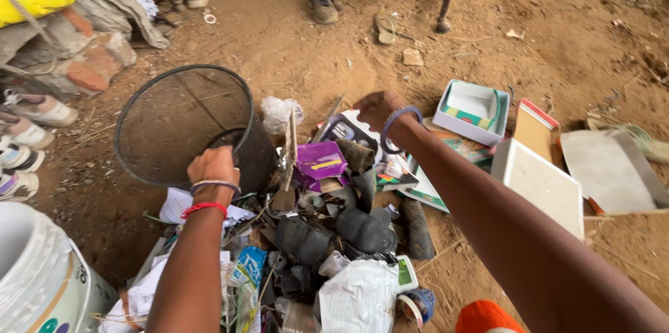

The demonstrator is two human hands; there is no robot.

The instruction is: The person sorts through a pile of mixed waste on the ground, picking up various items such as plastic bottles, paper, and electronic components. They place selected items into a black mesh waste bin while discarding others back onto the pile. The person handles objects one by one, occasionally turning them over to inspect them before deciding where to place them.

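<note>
**Basket tipped over a heap of scrap, most of it on the ground**

Left of centre, the left hand (pixel 212 165) clamps the near rim of a black mesh basket (pixel 171 124), which lies tilted on its side with its mouth toward the camera. As far as its dark weave lets one see, the basket looks empty, round, thin-walled and undented. Just right of it, at lower centre, sits the pile of rubbish (pixel 334 228): black plastic pieces, a purple packet, crumpled paper and bags, all on the bare dirt. By that showing the pile is out and nothing has been sorted or gathered. The right hand (pixel 376 110) reaches to the far edge of the pile at mid-frame; its fingers curl downward, but whether they grip anything I cannot tell. White boxes (pixel 536 179) lie at the right
</note>
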